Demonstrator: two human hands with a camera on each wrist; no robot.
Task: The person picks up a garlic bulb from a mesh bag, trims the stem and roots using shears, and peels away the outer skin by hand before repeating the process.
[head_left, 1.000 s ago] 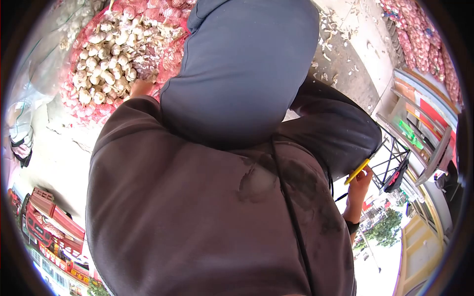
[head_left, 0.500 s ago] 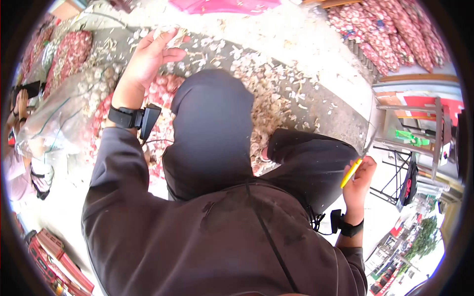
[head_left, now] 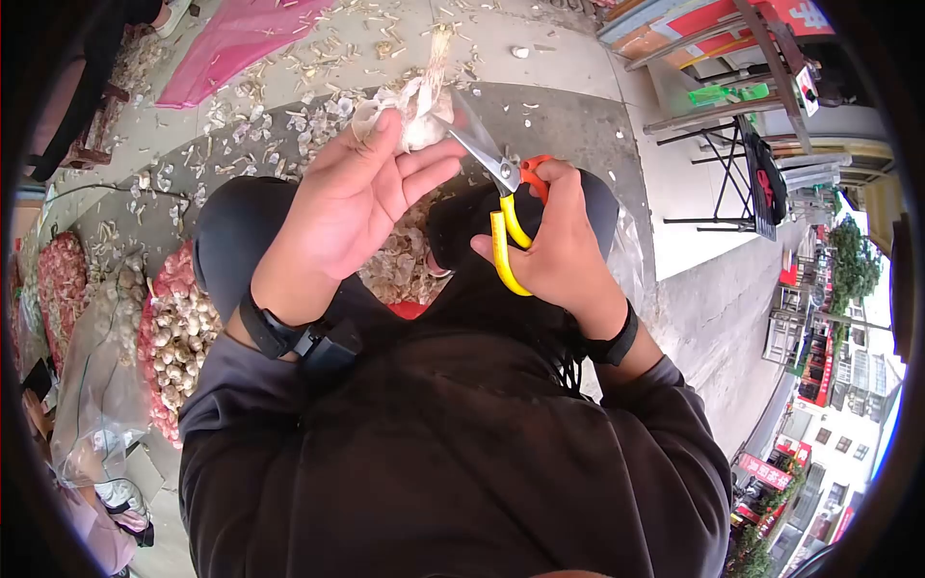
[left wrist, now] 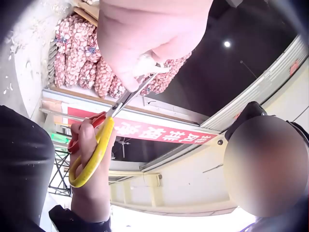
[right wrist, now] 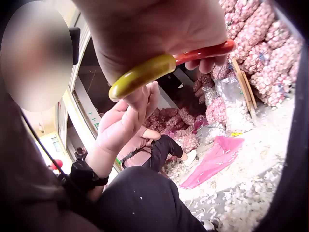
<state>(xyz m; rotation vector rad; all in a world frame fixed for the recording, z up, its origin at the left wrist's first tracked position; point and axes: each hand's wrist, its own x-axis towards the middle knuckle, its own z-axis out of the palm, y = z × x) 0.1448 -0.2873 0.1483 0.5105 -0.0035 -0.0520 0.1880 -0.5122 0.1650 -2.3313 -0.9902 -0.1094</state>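
My left hand (head_left: 371, 188) is raised in front of me and pinches a garlic bulb (head_left: 416, 108) with a dry stalk at its fingertips. To its right, my right hand (head_left: 557, 246) grips scissors (head_left: 503, 217) with one yellow and one orange handle. The blades (head_left: 479, 146) point up and left and reach the bulb's underside. In the left wrist view the scissors (left wrist: 94, 152) rise toward my left hand (left wrist: 145, 34), the blade tip meeting a bit of garlic (left wrist: 150, 65). The right wrist view shows the scissor handles (right wrist: 154, 70) under my right hand (right wrist: 154, 29), with the left hand (right wrist: 125, 121) beyond.
Red mesh sacks of garlic (head_left: 173, 328) lie at my left, more sacks (left wrist: 77, 63) are stacked by a building. Garlic skins (head_left: 289, 87) litter the ground. A pink sheet (head_left: 231, 39) lies ahead, a metal stand (head_left: 742, 173) at the right. Another person (right wrist: 161, 147) crouches nearby.
My left hand has come back from reaching toward the garlic pile and now holds a bulb. My right hand swung in from my side, bringing the scissors to it.
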